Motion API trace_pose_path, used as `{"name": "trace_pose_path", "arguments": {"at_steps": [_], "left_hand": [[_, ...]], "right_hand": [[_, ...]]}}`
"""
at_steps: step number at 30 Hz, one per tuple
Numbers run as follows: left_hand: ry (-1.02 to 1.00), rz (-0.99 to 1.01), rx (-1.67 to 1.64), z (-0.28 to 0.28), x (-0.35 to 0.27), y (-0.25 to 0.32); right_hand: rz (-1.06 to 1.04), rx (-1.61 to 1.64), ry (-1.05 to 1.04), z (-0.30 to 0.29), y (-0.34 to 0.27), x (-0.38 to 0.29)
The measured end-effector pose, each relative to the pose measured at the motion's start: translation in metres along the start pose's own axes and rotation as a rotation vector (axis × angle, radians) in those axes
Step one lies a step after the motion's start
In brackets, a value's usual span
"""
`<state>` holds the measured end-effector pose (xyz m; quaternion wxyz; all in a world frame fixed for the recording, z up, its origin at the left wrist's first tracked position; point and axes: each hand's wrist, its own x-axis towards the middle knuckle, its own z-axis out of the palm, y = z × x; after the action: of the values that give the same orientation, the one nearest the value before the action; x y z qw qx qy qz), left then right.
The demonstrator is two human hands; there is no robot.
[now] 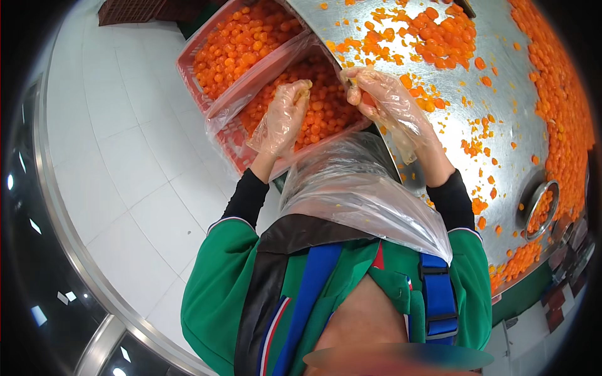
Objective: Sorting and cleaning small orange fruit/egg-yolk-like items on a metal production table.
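Both hands wear clear plastic gloves. My left hand (pixel 284 115) is above the nearer pink plastic crate (pixel 324 151), its fingers curled together; whether anything is between them cannot be told. Inside that crate, lined with clear plastic film, lie many round orange pieces (pixel 317 117), which look like egg yolks. At the metal table's edge, beside the crate, my right hand (pixel 383 96) has its fingers bent around an orange piece (pixel 368 99). Just right of it, more orange pieces (pixel 423 96) lie loose on the metal table (pixel 508 94).
Another pink crate (pixel 188 58) full of orange pieces adjoins the first. A larger cluster (pixel 442 37) lies on the table's far part, and a long heap (pixel 559 108) runs along the right side. A round metal bowl (pixel 534 211) stands near that heap. White floor tiles (pixel 136 155) extend on the left.
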<state>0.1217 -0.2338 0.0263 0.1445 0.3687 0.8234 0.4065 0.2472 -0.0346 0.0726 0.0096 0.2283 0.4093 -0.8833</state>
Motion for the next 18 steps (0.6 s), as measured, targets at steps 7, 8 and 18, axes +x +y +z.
{"name": "trace_pose_path", "arguments": {"at_steps": [7,8,18], "left_hand": [[-0.148,-0.705,-0.878,-0.014,0.004,-0.003],[-0.392,-0.777,-1.436,-0.006,-0.003,-0.016],[-0.391,-0.746,-2.007,-0.029,0.057,-0.080]], "right_hand": [[-0.162,-0.468,0.156,0.026,0.012,0.022],[-0.342,-0.494,0.091,0.038,0.018,0.024],[-0.414,-1.309,0.421,-0.045,0.002,-0.013]]}}
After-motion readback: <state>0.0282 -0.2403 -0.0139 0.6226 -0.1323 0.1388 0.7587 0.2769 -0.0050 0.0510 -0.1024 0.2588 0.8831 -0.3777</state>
